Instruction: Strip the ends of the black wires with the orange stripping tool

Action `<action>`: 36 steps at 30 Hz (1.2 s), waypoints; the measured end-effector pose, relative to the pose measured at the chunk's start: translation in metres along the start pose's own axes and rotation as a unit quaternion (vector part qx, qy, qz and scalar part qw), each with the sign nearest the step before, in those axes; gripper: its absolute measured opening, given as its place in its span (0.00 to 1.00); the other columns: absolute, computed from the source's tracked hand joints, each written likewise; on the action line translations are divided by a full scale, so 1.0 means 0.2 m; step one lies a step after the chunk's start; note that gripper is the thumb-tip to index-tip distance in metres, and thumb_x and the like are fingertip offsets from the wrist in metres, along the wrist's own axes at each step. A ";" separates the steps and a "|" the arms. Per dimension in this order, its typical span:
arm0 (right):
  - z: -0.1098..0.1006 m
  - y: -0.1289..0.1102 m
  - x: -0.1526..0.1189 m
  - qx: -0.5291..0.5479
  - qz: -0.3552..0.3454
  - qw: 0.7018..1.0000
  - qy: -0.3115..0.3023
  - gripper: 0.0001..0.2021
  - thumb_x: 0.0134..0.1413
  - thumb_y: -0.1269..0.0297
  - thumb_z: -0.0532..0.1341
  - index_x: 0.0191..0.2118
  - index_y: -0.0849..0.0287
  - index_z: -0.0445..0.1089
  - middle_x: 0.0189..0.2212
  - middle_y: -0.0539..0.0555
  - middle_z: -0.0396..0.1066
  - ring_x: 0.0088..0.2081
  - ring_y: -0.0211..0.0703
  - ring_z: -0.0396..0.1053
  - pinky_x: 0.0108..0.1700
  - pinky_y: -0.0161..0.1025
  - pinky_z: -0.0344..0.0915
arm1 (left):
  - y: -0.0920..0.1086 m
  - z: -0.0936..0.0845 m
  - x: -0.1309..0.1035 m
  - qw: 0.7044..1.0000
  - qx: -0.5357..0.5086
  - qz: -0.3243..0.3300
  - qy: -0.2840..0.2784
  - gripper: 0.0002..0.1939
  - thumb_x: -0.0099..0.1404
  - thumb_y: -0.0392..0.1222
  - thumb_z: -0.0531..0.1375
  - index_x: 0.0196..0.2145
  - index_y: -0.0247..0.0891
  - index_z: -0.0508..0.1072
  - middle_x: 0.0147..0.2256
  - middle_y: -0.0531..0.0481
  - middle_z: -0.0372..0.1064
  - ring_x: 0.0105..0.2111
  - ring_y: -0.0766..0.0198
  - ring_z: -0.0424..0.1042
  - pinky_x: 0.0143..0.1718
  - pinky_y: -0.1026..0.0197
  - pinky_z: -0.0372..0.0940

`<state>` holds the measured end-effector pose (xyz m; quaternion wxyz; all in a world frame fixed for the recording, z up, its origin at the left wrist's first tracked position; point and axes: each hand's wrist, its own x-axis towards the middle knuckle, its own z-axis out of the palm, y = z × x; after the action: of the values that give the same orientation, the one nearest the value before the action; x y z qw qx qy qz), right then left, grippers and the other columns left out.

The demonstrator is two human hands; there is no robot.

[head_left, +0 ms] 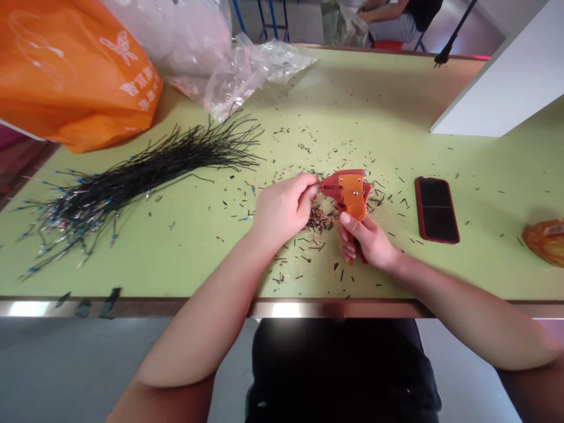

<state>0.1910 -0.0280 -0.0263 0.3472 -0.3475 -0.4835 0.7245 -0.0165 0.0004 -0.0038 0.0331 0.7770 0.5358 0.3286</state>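
My right hand (365,238) is wrapped round the handles of a red and orange wire stripper (352,191), its jaws pointing left. My left hand (286,202) is closed in a pinch right at the mouth of those jaws; what its fingertips hold is hidden. Blue-tipped wire ends (247,219) show just left of this hand. Below and between both hands lies a pile of short black insulation scraps (321,218). A big bundle of black wires (154,161) lies to the left, many ends carrying blue tips.
An orange bag (79,76) and clear plastic bags (247,70) stand at the back left. A phone (437,210) lies to the right, near an amber wrapped object (546,241). A white panel (506,76) rises at the back right. Another person (392,23) sits beyond the table.
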 end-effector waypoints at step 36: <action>-0.11 0.04 -0.01 0.060 -0.030 0.997 -0.036 0.21 0.66 0.42 0.62 0.48 0.56 0.74 0.40 0.57 0.75 0.42 0.51 0.75 0.45 0.49 0.77 | 0.08 0.05 -0.04 0.997 -0.078 0.013 0.014 0.08 0.73 0.37 0.57 0.41 0.39 0.77 0.28 0.54 0.76 0.23 0.70 0.67 0.27 0.64 0.58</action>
<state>0.2097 -0.0215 -0.0396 0.3712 -0.2848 -0.4616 0.7537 -0.0006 -0.0100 -0.0091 0.0819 0.7743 0.4988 0.3809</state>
